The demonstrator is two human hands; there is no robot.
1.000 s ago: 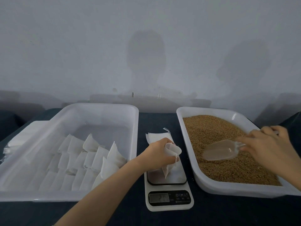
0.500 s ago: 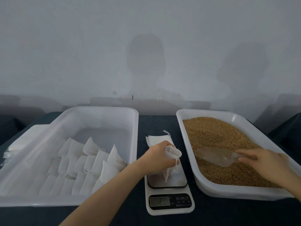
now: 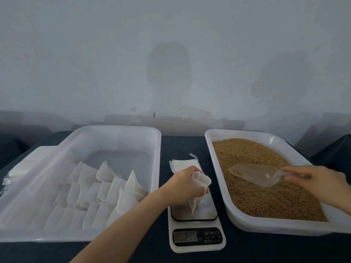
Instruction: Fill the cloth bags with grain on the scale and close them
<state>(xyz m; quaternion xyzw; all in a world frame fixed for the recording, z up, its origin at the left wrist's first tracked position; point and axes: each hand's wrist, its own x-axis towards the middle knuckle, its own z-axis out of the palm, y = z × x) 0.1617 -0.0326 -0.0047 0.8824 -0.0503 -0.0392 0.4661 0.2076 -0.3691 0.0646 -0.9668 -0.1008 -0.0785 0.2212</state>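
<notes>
Dark tabletop [image 3: 190, 145]. Left hand [image 3: 185, 185] grips cloth bag [image 3: 199, 192] by its open mouth, bag hanging onto scale [image 3: 196, 228]. Right hand [image 3: 319, 180] clasps scoop [image 3: 258, 174] over grain [image 3: 266, 196].

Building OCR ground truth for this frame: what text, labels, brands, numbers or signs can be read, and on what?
"M", "T": faint button letters on the kitchen scale's black panel, beside a power symbol.
Scale display: digits too blurred to read.
Print under the buttons: too small to read.
No text shows on the cloth bag, scoop, grain tray or bag bin.
</notes>
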